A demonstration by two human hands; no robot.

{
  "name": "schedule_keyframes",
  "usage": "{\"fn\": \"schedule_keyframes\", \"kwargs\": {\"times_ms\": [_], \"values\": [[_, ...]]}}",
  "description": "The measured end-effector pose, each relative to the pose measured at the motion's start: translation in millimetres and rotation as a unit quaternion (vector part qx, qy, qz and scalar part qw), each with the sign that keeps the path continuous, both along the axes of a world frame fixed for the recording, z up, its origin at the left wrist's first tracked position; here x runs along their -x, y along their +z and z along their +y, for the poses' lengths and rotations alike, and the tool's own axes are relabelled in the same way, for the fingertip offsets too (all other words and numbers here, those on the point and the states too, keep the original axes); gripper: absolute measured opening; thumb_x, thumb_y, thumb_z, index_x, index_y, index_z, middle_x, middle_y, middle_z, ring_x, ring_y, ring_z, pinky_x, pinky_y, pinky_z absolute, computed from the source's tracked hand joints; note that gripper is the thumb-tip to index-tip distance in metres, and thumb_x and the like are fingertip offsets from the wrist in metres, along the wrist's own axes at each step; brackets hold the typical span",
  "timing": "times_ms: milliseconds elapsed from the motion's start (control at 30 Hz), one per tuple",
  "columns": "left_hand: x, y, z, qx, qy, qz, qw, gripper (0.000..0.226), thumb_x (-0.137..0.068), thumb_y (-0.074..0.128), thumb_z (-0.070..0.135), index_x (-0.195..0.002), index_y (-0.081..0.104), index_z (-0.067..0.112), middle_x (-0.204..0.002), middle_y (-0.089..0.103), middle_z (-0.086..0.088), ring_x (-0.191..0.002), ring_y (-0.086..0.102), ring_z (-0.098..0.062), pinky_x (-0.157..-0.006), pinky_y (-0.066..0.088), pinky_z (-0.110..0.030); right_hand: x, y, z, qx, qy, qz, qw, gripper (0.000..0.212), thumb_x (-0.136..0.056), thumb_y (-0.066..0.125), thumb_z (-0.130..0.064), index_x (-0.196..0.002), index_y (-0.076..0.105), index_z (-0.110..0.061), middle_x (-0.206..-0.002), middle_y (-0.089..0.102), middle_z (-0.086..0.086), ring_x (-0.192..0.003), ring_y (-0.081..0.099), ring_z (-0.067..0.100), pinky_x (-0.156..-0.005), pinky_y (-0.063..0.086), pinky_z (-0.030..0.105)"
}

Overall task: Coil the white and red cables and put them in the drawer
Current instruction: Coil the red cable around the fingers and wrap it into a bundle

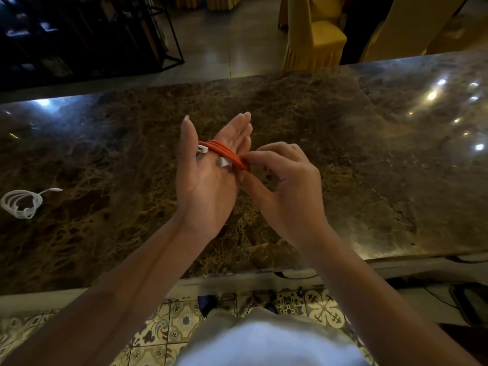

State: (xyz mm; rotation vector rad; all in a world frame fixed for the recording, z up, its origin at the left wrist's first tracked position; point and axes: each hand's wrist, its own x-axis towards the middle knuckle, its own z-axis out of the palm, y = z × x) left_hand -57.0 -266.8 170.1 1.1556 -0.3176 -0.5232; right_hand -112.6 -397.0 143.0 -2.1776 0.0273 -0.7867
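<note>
While the left hand (208,178) is held up above the counter with the palm turned toward the camera and the fingers straight and close together, the red cable (229,156) is wound around it in several turns that cross the palm near the base of the fingers. The thumb stands apart to the left, and two white connector ends (202,148) of the cable lie on the palm, one near the thumb and one a little lower. The right hand (284,183) comes from the right side and pinches the red turns at the edge of the left palm between its thumb and first fingers, with the other fingers curled. The cable has an orange-red colour and looks thick and smooth. Under both hands is a counter top (330,159) of dark brown marble with light veins, polished so that it reflects several lamps at the right. On the left part of this surface, well apart from the hands, lies the white cable (22,203), already made into a small round coil with one plug end sticking out to the right. Behind the counter there is a dim room with a shining floor, chairs in yellow covers (313,35), and a black metal shelf (87,35) at the left. Below the counter edge I see a patterned tile floor (324,307).
</note>
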Motion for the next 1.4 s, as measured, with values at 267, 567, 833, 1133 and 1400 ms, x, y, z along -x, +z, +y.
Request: {"fn": "schedule_keyframes", "kwargs": {"times_ms": [267,567,833,1133,1400], "values": [[-10.2,2.6,12.6,0.044,-0.115,0.074,0.990,0.108,-0.083,0.043,0.077,-0.158,0.036,0.000,-0.162,0.042,-0.017,-0.155,0.034,-0.028,-0.125,0.026,-0.042,-14.6,11.7,-28.3,0.067,0.204,0.044,0.976,0.026,-0.086,0.080,-0.019,-0.111,0.079,-0.012,-0.112,0.072,0.001,-0.105,0.065,0.022,-0.090,0.055,0.042],[-4.1,-12.9,8.5,0.064,-0.022,0.146,0.987,0.101,-0.091,0.027,0.081,-0.153,0.046,0.004,-0.158,0.051,-0.014,-0.149,0.044,-0.026,-0.123,0.035,-0.040,-13.5,-0.6,-7.6,0.059,0.122,0.038,0.990,0.035,-0.088,0.078,-0.037,-0.112,0.072,-0.012,-0.101,0.072,0.000,-0.089,0.068,0.017,-0.078,0.059,0.041],[-8.3,-18.8,7.8,0.083,-0.030,0.196,0.977,0.106,-0.087,0.035,0.082,-0.158,0.034,0.004,-0.159,0.048,-0.016,-0.146,0.049,-0.029,-0.124,0.034,-0.044,-11.0,10.0,-11.1,0.257,0.117,-0.007,0.959,0.034,-0.096,0.067,-0.033,-0.129,0.070,-0.024,-0.107,0.076,-0.002,-0.089,0.064,0.017,-0.073,0.049,0.029],[-9.6,-5.4,11.0,0.061,-0.019,0.225,0.972,0.102,-0.094,0.032,0.082,-0.140,0.059,-0.005,-0.126,0.071,-0.017,-0.117,0.070,-0.026,-0.094,0.061,-0.034,-23.4,37.3,4.3,0.326,0.146,0.121,0.926,0.029,-0.098,0.066,-0.033,-0.122,0.063,-0.017,-0.117,0.061,0.001,-0.104,0.063,0.019,-0.076,0.045,0.027],[-9.7,-8.3,20.6,0.071,0.013,0.215,0.974,0.093,-0.096,0.037,0.077,-0.130,0.068,-0.004,-0.148,0.057,-0.025,-0.143,0.052,-0.035,-0.126,0.030,-0.050,-40.1,71.4,22.9,0.496,0.203,0.145,0.832,0.018,-0.105,0.054,-0.024,-0.119,0.064,-0.017,-0.106,0.068,-0.002,-0.091,0.069,0.018,-0.069,0.052,0.031]]}}
